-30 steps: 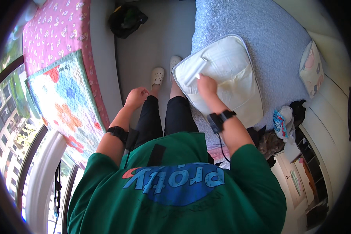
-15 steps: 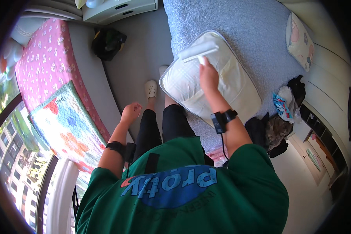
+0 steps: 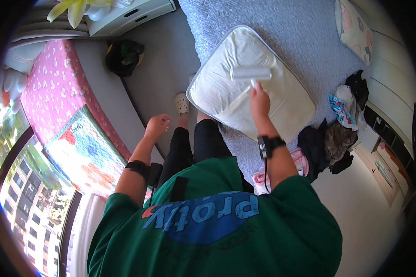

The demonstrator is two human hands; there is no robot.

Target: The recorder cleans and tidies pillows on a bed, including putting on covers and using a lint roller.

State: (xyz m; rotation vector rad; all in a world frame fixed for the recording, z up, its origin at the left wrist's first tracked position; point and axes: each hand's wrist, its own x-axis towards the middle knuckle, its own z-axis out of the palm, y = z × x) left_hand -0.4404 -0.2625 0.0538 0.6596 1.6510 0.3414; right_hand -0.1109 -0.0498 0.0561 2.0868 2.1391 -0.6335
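Observation:
My right hand [image 3: 260, 101] is closed round the handle of a white lint roller [image 3: 251, 73]. The roller's head lies across the upper part of a large cream-white pillow [image 3: 212, 92] with grey piping, seemingly touching it. Wrinkles run over the pillow's cover, and it rests on the near edge of a bed with a blue-grey textured cover [image 3: 291, 41]. My left hand [image 3: 157, 126] hangs in the air left of my legs, away from the pillow. Its fingers are loosely curled and slightly apart, with nothing seen in them.
Left, a window seat holds a pink cloth [image 3: 55, 78] and a colourful quilted mat [image 3: 85, 147]. A black bag [image 3: 124, 57] stands on the floor near a white drawer unit [image 3: 134, 16]. Dark clothes [image 3: 312, 147] lie on the bed's right, with another pillow [image 3: 353, 30] at the far right.
My right hand has moved the lint roller right and slightly nearer across the pillow, and its head has turned more level. My left hand stays raised, a little higher in the picture.

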